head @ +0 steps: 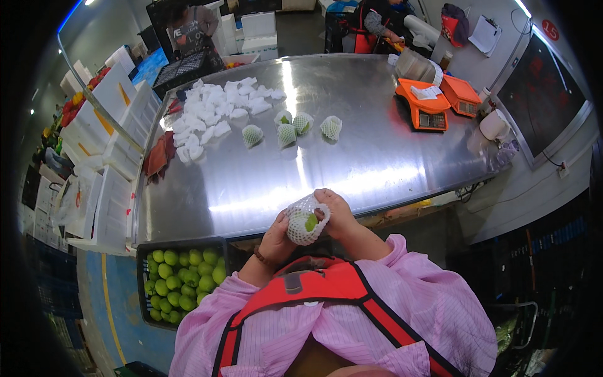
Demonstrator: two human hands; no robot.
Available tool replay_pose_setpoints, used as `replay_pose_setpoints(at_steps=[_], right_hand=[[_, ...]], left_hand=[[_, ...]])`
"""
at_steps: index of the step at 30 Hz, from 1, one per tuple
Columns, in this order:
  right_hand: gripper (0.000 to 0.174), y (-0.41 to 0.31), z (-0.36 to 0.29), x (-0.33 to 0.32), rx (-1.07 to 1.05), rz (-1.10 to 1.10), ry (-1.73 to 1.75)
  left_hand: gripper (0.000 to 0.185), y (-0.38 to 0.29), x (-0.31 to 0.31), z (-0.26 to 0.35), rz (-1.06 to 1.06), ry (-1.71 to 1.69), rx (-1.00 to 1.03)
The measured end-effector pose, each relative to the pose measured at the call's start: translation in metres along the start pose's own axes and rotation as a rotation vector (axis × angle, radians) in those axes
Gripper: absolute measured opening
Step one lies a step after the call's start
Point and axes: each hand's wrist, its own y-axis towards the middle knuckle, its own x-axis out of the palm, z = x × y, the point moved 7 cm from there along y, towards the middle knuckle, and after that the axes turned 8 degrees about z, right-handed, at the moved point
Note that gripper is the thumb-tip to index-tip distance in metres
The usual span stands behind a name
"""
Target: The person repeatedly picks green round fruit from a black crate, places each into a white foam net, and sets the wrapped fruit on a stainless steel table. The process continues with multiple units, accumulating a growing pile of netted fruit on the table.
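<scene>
Between my two hands is a green fruit (pixel 311 222) partly covered by a white foam net sleeve (pixel 301 231). My left hand (pixel 278 238) grips its left side. On the upper right, my right hand (pixel 337 214) holds the sleeve's rim, where a gap shows the green skin. Farther up the steel table (pixel 245 188) stand several netted fruits, among them one on the left (pixel 252 135) and one on the right (pixel 331 128). A spread pile of white foam net sleeves (pixel 207 110) lies beyond them to the left. Most of my fingers are hidden behind the held fruit.
A black crate (pixel 141 282) of loose green fruits (pixel 183 278) sits at the lower left. Orange scales (pixel 426 106) stand at the table's right end. A reddish cloth (pixel 160 156) lies at the left edge, near white foam boxes (pixel 115 207). Two people work beyond the table.
</scene>
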Motion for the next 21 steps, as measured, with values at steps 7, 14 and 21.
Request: replay_pose_setpoints(at_steps=[7, 14, 21], right_hand=[[0.021, -0.009, 0.055, -0.001, 0.226, -0.037, -0.273], [0.061, -0.06, -0.032, 0.07, -1.07, -0.17, -1.264], [0.069, -0.025, 0.045, 0.062, -0.822, -0.36, -1.402]], left_hand=[[0.051, 0.005, -0.043, 0.014, 0.194, -0.261, 0.09], [0.044, -0.009, -0.092, 0.015, 0.518, 0.194, 0.183], [0.057, -0.036, -0.1, 0.008, 0.418, 0.433, 0.003]])
